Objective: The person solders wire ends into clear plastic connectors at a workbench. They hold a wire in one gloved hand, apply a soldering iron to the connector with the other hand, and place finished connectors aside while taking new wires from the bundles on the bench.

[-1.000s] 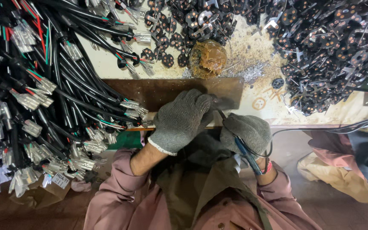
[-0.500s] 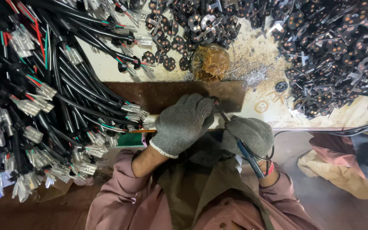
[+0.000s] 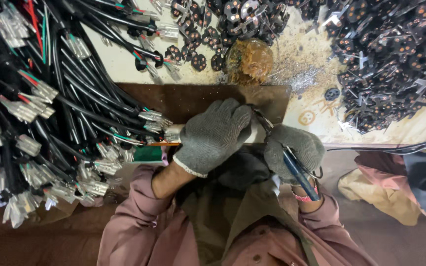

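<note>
Both my hands wear grey knit gloves and work close together at the near edge of a brown board [image 3: 198, 98]. My left hand [image 3: 213, 135] is closed over something small at that edge; the glove hides what it is. My right hand [image 3: 292, 150] grips a tool with a blue handle [image 3: 299, 175], whose thin metal tip [image 3: 262, 118] points up toward my left hand's fingers. Black cables with metal terminals [image 3: 154, 118] end just left of my left hand.
A large bundle of black cables [image 3: 35, 123] with coloured wires fills the left side. Piles of round black plug parts [image 3: 395, 54] lie at the top and right. A brownish lump in a clear cup [image 3: 249, 61] stands behind the board. Metal shavings [image 3: 306, 79] are scattered nearby.
Both hands stay at the board's near edge with only slight shifts; the view has moved a little. The grip on the blue-handled tool is unchanged.
</note>
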### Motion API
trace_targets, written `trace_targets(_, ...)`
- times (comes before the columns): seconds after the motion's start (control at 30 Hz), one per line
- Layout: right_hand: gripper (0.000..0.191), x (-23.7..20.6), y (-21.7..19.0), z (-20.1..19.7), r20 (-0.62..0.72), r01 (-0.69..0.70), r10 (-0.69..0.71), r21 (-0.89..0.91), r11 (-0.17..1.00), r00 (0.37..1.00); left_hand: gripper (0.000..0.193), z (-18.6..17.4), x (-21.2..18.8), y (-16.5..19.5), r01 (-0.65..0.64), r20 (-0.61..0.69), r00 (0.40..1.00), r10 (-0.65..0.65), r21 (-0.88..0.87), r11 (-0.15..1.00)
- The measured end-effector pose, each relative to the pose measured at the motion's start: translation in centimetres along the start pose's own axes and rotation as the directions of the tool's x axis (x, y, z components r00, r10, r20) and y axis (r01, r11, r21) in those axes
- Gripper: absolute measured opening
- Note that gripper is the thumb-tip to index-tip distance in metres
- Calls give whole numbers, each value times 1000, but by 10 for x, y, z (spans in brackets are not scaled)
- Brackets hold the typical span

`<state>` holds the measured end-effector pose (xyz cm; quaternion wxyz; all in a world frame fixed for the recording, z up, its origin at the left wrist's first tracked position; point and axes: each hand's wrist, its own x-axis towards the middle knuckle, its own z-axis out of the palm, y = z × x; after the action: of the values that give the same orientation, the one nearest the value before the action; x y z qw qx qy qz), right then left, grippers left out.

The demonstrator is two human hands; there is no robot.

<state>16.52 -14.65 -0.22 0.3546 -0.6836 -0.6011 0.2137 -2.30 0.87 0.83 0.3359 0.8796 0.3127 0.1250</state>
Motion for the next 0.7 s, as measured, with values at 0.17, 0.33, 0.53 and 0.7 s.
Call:
trace_targets(0.17, 31, 3, -5, 4, -22, -22, 22, 4, 1000, 1000, 24, 4, 2, 0, 19, -42, 999, -18, 16, 1000)
trace_targets(0.33, 31, 5, -7, 3, -12, -19, 19, 13, 1000, 1000, 27, 4, 3, -1, 35, 47, 998, -34, -34, 999)
trace_targets(0.53, 30, 10, -9, -2, 10, 4, -4, 7, 1000, 1000, 21, -2, 3, 1, 10, -6, 1000, -10, 12, 1000)
trace_targets(0.7, 30, 3, -4, 0, 13, 29, -29, 30, 999, 999, 24, -3, 4, 2, 3, -17, 1000, -3, 6, 1000)
